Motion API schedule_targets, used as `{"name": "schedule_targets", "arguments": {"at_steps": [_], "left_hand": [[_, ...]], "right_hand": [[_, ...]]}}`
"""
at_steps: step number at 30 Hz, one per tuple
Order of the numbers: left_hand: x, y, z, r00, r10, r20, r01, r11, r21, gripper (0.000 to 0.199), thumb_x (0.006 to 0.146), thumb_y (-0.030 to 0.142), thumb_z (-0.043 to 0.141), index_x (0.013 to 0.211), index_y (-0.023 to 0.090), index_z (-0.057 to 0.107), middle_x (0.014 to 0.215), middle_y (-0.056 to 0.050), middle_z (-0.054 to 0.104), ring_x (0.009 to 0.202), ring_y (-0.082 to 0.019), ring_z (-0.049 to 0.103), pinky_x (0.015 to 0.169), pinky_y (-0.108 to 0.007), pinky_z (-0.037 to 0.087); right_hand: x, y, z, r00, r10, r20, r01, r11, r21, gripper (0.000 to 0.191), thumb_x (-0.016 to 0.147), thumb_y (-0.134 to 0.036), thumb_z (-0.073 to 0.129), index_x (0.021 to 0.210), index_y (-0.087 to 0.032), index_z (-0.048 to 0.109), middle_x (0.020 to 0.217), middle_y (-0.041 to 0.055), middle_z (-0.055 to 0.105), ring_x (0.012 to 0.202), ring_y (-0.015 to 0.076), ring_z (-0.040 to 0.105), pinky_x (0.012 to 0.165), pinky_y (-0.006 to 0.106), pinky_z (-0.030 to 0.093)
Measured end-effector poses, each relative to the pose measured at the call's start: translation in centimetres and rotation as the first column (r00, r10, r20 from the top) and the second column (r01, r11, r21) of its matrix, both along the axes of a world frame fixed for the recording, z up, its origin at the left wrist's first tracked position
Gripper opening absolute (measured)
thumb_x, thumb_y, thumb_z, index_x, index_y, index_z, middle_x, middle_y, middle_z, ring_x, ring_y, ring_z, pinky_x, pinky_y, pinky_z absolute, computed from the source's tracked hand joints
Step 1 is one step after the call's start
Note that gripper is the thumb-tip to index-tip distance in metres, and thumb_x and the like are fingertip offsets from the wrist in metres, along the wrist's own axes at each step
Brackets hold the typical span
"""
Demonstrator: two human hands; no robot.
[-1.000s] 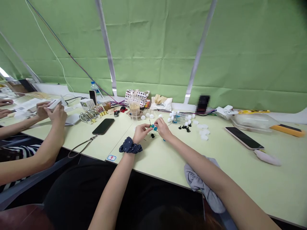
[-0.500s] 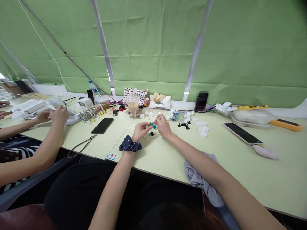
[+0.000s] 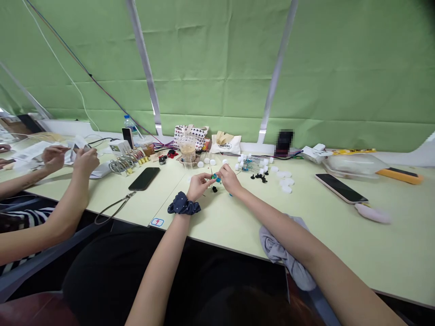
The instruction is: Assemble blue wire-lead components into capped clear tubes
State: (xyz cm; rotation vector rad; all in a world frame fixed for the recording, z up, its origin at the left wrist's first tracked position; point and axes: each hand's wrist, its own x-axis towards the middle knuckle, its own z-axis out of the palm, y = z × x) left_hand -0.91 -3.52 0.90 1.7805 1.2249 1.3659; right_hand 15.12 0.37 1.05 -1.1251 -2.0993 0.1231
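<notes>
A pale green curtain [image 3: 217, 68] fills the background, crossed by slanting grey strips. In front of it runs the light yellow-green table [image 3: 238, 222], marked near its front edge by a small numbered label. At the left a co-worker's forearms [image 3: 64, 208] reach over the table, the hands raised above white papers. A crumpled grey cloth [image 3: 272, 246] lies at the near edge, under the person's right forearm. By the curtain stand a patterned bag [image 3: 202, 132] and, just beside it, a white pouch [image 3: 227, 146]; a clear plastic container [image 3: 355, 165] sits far to the right. A clear drinks cup [image 3: 186, 147] stands before the patterned bag. One dark-screened smartphone [image 3: 144, 179] lies left of the hands, another phone [image 3: 341, 188] well apart on the right.

The left hand [image 3: 199, 186], a navy scrunchie [image 3: 184, 203] at its wrist, pinches a small blue-green piece between thumb and forefinger. The right hand [image 3: 231, 181] has its fingers bent close together at the piece's right side; whether they grip it cannot be told. Beyond lie white-capped vials [image 3: 251, 164], white discs [image 3: 286, 182] and black plugs [image 3: 264, 179]. The blue-green piece [image 3: 217, 179] is between both hands, above the table.
</notes>
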Motion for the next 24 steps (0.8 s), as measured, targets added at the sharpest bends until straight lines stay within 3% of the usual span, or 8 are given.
{"name": "schedule_targets", "arguments": {"at_steps": [3,6,14,21,24], "left_hand": [[0.0,0.1,-0.1,0.999,0.018,-0.031,-0.018,1.0,0.004,0.042,0.067,0.05,0.068,0.087,0.013,0.069,0.085,-0.009,0.07,0.048,-0.008,0.046,0.046,-0.023,0.038],[-0.1,0.1,-0.2,0.998,0.03,-0.053,-0.029,1.0,0.005,0.042,0.067,0.05,0.069,0.087,0.013,0.07,0.084,-0.008,0.07,0.049,-0.008,0.046,0.046,-0.023,0.038],[-0.1,0.5,-0.5,0.993,0.07,-0.095,-0.07,0.998,-0.006,0.039,0.068,0.048,0.068,0.087,0.014,0.071,0.081,-0.007,0.07,0.049,-0.01,0.048,0.047,-0.024,0.04],[-0.4,0.9,-1.0,0.991,0.113,-0.072,-0.115,0.993,-0.024,0.038,0.068,0.047,0.068,0.086,0.014,0.071,0.08,-0.008,0.07,0.051,-0.011,0.051,0.048,-0.024,0.042],[-0.4,1.0,-0.9,0.994,0.102,-0.039,-0.104,0.993,-0.051,0.041,0.067,0.049,0.068,0.086,0.012,0.071,0.082,-0.009,0.07,0.048,-0.01,0.049,0.046,-0.024,0.04]], "right_hand": [[-0.1,-0.3,0.5,0.991,-0.102,0.089,0.107,0.993,-0.053,0.026,0.094,-0.029,0.042,0.078,-0.017,0.059,0.093,0.0056,0.055,0.075,0.0135,0.053,0.062,0.024,0.033],[-0.1,-0.6,0.9,0.983,-0.119,0.143,0.134,0.986,-0.098,0.028,0.094,-0.03,0.043,0.079,-0.017,0.062,0.086,0.006,0.057,0.076,0.0145,0.053,0.064,0.025,0.033],[-0.3,-0.7,1.1,0.985,-0.076,0.153,0.101,0.981,-0.163,0.025,0.093,-0.022,0.044,0.083,-0.015,0.065,0.086,0.008,0.06,0.079,0.0147,0.055,0.068,0.023,0.035],[-0.1,-0.4,0.0,0.972,0.079,0.221,-0.063,0.995,-0.077,0.024,0.086,-0.003,0.044,0.101,-0.014,0.06,0.098,0.0089,0.057,0.082,0.0147,0.055,0.07,0.023,0.038],[0.5,-0.2,0.0,0.974,0.07,0.218,-0.066,0.998,-0.025,0.029,0.085,0.001,0.039,0.099,-0.015,0.059,0.103,0.0095,0.055,0.079,0.014,0.054,0.068,0.024,0.037]]}}
